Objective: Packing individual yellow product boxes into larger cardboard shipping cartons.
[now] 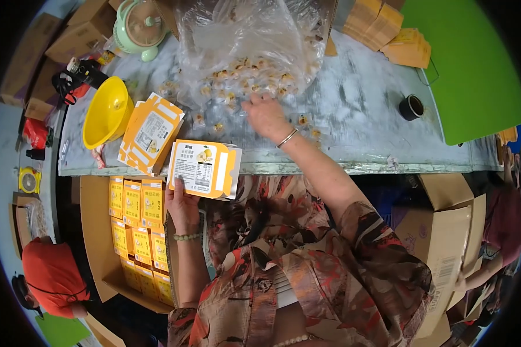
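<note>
So, right hand: I see the bare right hand (266, 118) at the near edge of the heap, fingers bent down; whether they are together on a packet I cannot tell
Packets: the small clear plastic packets with yellow-orange contents (252, 75) lie on the table (359, 98) just beyond those fingertips, the heap spreading sideways
Left hand: my left hand (182, 208) is clamped on the lower left of the flat white-and-orange cardboard box (197, 165), thumb on its face
Box: below and left of the right hand, long axis roughly side to side, flap end toward the right
In between: bare table and a few loose packets
In the way: the crumpled clear plastic bag (231, 29) drapes behind the heap
Around: left of the box, the stacked orange-and-white cartons (153, 130), then the round yellow plastic bowl (107, 113)
</note>
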`<state>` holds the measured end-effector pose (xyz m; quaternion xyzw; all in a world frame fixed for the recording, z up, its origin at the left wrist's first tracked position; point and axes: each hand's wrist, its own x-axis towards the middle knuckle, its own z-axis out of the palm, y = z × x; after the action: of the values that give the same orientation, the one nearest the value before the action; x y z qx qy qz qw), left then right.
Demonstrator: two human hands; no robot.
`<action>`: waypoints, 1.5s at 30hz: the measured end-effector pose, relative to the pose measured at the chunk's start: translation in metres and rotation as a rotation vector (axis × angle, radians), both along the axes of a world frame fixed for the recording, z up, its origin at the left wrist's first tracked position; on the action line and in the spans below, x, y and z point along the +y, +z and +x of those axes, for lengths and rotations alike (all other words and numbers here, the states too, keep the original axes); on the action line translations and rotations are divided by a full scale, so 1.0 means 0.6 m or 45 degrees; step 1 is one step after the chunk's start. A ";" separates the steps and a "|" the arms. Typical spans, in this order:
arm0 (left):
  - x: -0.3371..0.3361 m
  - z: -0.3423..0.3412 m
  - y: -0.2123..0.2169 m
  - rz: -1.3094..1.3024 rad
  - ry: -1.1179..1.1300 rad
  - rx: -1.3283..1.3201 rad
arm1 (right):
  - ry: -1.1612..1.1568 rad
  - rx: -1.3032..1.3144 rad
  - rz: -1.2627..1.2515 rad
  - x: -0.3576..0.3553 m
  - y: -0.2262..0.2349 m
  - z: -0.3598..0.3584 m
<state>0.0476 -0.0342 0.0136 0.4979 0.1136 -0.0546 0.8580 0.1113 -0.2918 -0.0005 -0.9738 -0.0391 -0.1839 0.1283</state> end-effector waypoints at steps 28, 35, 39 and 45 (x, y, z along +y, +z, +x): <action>-0.226 0.040 -0.026 0.075 -0.212 -0.026 | 0.082 0.447 1.056 -0.101 0.005 -0.137; -0.185 0.018 -0.003 -0.272 -0.175 0.140 | 0.120 0.409 1.572 -0.060 0.059 -0.134; -0.167 0.020 -0.007 -0.372 -0.130 0.208 | 0.027 0.024 0.938 -0.029 0.078 -0.125; -0.160 0.015 0.004 -0.401 -0.017 0.058 | -0.019 0.105 1.441 -0.007 0.070 -0.126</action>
<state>0.0564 -0.1301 0.0163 0.3567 0.1196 -0.0888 0.9223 0.0356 -0.2963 0.0414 -0.7598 0.0776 -0.1389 0.6303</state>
